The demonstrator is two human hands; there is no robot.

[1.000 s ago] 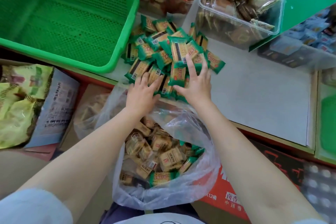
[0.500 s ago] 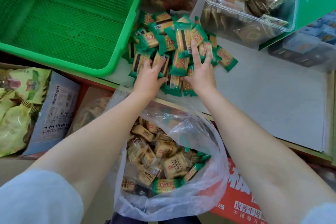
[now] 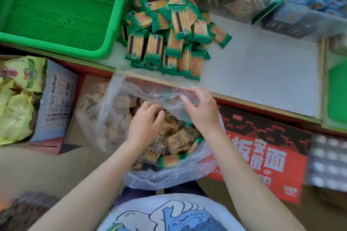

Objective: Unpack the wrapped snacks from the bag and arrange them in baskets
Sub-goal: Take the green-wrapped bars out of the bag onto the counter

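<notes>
Heaped on the pale shelf: green-edged wrapped cracker packets (image 3: 169, 37), just right of an empty green plastic mesh basket (image 3: 56, 5). Nearer, below the shelf edge: an open clear plastic bag (image 3: 169, 172) holding more tan and green packets (image 3: 176, 140).

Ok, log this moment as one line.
left hand: reaching among snacks in clear plastic bag | right hand: at bag rim | green-wrapped snack pile: on shelf | green mesh basket: empty

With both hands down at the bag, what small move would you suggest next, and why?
Probably gather a handful of snacks with the left hand, already curled among them, while the right hand parts the bag rim; many remain inside.
</notes>
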